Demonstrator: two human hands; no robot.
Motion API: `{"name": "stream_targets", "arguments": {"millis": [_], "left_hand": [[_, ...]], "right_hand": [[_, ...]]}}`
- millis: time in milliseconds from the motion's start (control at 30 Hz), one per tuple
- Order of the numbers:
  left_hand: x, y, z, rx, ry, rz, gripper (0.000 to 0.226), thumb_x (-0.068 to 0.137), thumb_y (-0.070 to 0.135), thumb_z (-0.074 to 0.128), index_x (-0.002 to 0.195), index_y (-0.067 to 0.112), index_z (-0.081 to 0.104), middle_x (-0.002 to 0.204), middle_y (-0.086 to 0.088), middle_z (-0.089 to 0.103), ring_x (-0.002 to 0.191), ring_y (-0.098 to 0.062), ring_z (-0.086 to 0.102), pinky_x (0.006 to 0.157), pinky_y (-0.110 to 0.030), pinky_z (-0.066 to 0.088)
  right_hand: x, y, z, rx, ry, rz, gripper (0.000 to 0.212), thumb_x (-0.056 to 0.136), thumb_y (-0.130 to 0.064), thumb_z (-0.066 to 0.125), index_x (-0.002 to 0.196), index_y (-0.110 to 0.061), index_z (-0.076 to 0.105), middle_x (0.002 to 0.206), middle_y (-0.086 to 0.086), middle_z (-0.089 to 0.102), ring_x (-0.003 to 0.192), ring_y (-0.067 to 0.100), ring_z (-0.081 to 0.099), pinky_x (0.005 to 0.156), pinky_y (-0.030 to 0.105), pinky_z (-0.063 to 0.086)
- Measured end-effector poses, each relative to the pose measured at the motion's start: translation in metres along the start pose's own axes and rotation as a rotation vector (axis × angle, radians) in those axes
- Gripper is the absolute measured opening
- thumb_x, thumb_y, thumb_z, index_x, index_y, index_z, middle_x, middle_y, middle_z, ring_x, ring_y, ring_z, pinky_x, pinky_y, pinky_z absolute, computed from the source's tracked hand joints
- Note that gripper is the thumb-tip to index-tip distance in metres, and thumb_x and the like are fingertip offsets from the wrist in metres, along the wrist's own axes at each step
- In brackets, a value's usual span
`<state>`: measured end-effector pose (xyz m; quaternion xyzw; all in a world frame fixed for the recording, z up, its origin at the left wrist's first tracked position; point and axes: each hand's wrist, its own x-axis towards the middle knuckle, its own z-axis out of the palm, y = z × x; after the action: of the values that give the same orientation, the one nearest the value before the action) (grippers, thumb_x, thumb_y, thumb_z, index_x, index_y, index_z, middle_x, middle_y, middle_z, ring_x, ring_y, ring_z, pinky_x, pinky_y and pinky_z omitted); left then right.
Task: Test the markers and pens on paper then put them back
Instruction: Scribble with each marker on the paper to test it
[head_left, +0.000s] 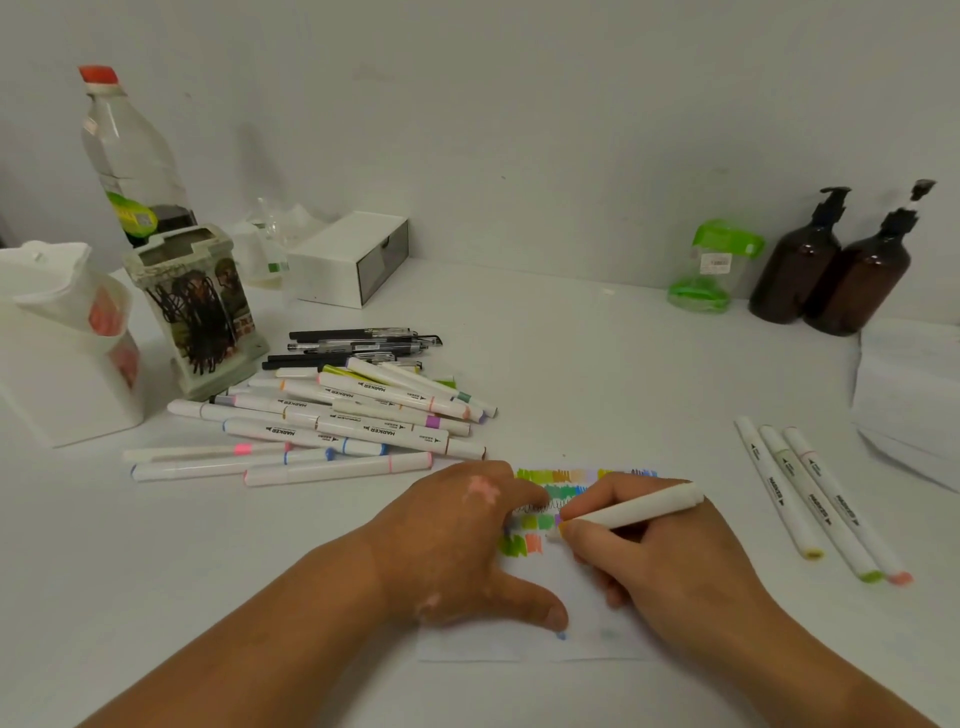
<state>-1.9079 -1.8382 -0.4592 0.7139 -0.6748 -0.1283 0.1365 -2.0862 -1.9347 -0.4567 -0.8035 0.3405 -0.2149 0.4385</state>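
Observation:
A white sheet of paper (582, 587) lies on the table near me, covered with green, orange and purple colour swatches. My left hand (462, 545) rests flat on its left part, fingers spread. My right hand (660, 561) grips a white marker (639, 509), its tip down on the paper beside an orange swatch. A heap of white markers (363, 410) and several black pens (358, 345) lies at the left. Three more markers (815, 493) lie side by side at the right. A decorated pen holder (200, 306) stands behind the heap.
A white container (57, 353) stands at the far left, a clear bottle with a red cap (127, 156) behind the holder. A white box (353, 260) sits by the wall. A green-lidded jar (719, 265) and two brown pump bottles (836, 270) stand at the back right; white paper stack (914, 395) beside them.

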Motion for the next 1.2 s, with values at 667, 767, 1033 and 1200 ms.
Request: {"name": "stream_targets", "arguments": {"millis": [667, 767, 1033, 1200], "left_hand": [[0.0018, -0.0034, 0.0025, -0.042, 0.032, 0.016, 0.096, 0.056, 0.085, 0.069, 0.137, 0.035, 0.051, 0.099, 0.021, 0.048, 0.087, -0.003, 0.047, 0.076, -0.021, 0.039], [0.0014, -0.0037, 0.0021, -0.048, 0.032, 0.016, 0.097, 0.056, 0.085, 0.069, 0.137, 0.035, 0.051, 0.099, 0.021, 0.049, 0.087, -0.003, 0.048, 0.076, -0.021, 0.041], [0.0014, -0.0027, 0.0017, -0.04, 0.023, 0.013, 0.1, 0.055, 0.087, 0.067, 0.139, 0.035, 0.05, 0.111, 0.019, 0.057, 0.09, -0.003, 0.049, 0.078, -0.021, 0.042], [0.0017, -0.0019, 0.0014, -0.024, 0.018, -0.005, 0.101, 0.055, 0.087, 0.068, 0.14, 0.035, 0.049, 0.112, 0.018, 0.057, 0.091, -0.004, 0.05, 0.081, -0.021, 0.043]], "right_hand": [[0.0016, 0.0005, 0.0019, -0.117, 0.004, -0.006, 0.014, 0.079, -0.02, 0.074, 0.075, -0.033, 0.075, 0.061, -0.012, 0.068, 0.051, 0.003, 0.058, 0.046, 0.013, 0.039], [0.0021, 0.0008, 0.002, -0.114, 0.006, 0.001, 0.013, 0.079, -0.02, 0.074, 0.074, -0.032, 0.075, 0.059, -0.012, 0.068, 0.049, 0.003, 0.058, 0.045, 0.013, 0.039], [0.0017, 0.0005, 0.0015, -0.09, -0.01, 0.026, 0.015, 0.079, -0.018, 0.072, 0.076, -0.032, 0.073, 0.055, -0.005, 0.067, 0.042, 0.01, 0.061, 0.043, 0.016, 0.042], [0.0022, 0.0009, 0.0017, -0.103, 0.006, 0.025, 0.016, 0.08, -0.02, 0.071, 0.076, -0.035, 0.071, 0.059, -0.008, 0.068, 0.045, 0.01, 0.062, 0.045, 0.017, 0.045]]}}
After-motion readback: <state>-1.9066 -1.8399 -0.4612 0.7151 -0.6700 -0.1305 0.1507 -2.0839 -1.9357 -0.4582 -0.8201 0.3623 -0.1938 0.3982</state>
